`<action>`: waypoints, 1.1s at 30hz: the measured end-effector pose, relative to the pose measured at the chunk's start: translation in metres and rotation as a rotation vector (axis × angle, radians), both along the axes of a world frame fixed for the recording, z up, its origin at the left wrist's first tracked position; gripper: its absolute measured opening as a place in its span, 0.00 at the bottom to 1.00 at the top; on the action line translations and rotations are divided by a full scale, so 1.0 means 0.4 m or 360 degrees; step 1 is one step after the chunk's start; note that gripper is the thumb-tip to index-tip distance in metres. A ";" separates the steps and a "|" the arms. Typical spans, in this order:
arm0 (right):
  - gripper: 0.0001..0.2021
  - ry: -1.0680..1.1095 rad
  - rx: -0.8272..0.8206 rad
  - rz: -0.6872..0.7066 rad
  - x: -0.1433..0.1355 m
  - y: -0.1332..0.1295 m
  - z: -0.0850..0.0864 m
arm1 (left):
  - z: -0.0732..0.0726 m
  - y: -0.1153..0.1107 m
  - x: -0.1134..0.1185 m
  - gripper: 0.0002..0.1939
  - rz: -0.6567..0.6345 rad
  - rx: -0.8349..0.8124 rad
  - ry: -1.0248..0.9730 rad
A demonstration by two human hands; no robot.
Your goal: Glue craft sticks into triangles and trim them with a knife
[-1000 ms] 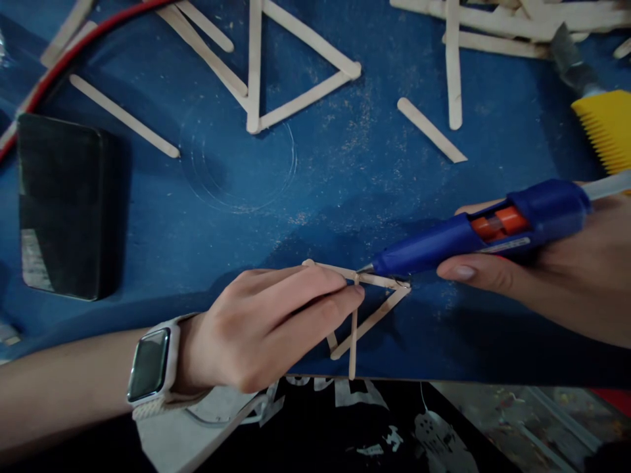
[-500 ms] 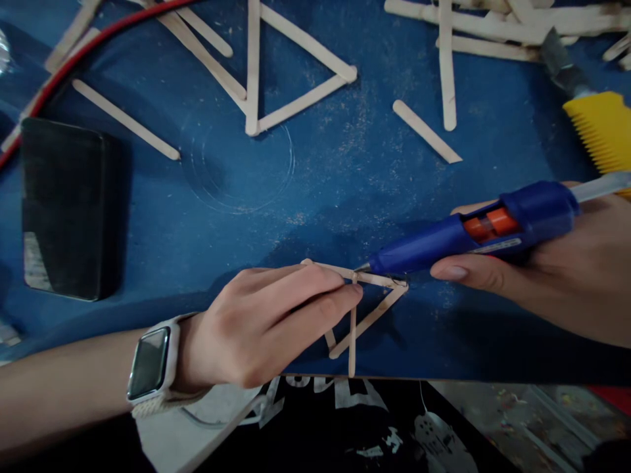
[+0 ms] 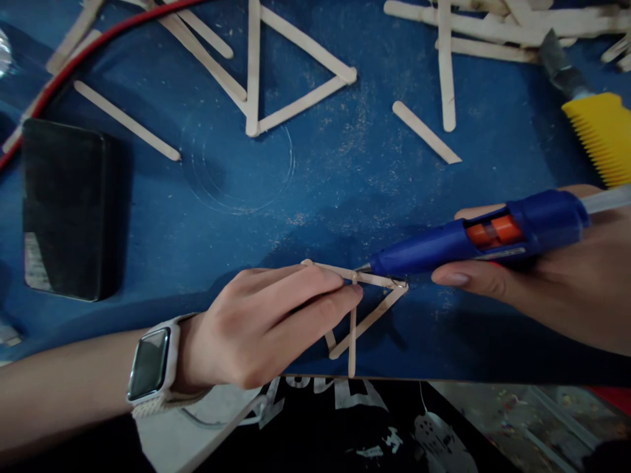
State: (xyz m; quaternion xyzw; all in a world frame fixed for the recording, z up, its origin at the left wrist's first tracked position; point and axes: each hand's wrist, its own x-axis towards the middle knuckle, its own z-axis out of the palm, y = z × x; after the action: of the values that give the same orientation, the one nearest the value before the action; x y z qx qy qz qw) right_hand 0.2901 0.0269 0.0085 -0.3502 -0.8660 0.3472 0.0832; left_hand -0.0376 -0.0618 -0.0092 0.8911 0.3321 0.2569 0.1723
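Observation:
My right hand (image 3: pixel 517 282) is wrapped round a blue hot glue gun (image 3: pixel 428 246) with an orange part in its side window and a clear glue stick (image 3: pixel 608 199) at the back. Its metal nozzle touches a joint on a small triangle of wooden craft sticks (image 3: pixel 379 280), where an upright stick (image 3: pixel 352 335) meets the top one. My left hand (image 3: pixel 280 322), closed over the triangle's left part, steadies the sticks; its fingertips lie beside the nozzle. The hand hides part of the frame, and its thumb is out of sight.
A larger craft-stick triangle (image 3: pixel 253 66) lies farther back. Loose sticks (image 3: pixel 426 131) lie around it, with a pile (image 3: pixel 493 26) at the back right. A yellow-handled scraper (image 3: pixel 599 131) is at right, a black power bank (image 3: pixel 64 210) at left. A red cable (image 3: pixel 73 62) crosses the back left.
The rear of the glue gun has dropped slightly toward me and to the right, with my right hand. The nozzle stays at the joint. My left hand and the sticks have not moved.

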 end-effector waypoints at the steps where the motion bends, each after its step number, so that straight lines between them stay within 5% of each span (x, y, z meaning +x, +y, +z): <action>1: 0.35 -0.0001 0.0001 0.0004 0.001 0.000 0.000 | 0.000 0.000 0.001 0.07 -0.0011 -0.0001 0.0005; 14: 0.37 -0.0034 0.0085 0.0040 0.021 -0.002 -0.006 | -0.010 -0.001 0.004 0.06 0.0016 0.0053 -0.0027; 22: 0.20 0.0054 0.0296 0.0232 0.036 -0.006 -0.015 | -0.007 0.000 0.002 0.05 0.0031 0.0046 -0.0034; 33: 0.17 -0.0030 0.0158 0.0146 0.041 -0.010 -0.009 | -0.013 0.004 0.004 0.06 0.0023 0.0057 -0.0060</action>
State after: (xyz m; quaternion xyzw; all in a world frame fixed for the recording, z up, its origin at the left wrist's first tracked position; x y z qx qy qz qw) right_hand 0.3064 0.0228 0.0048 -0.3088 -0.8980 0.3039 0.0764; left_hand -0.0358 -0.0604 -0.0146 0.8866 0.3306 0.2807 0.1608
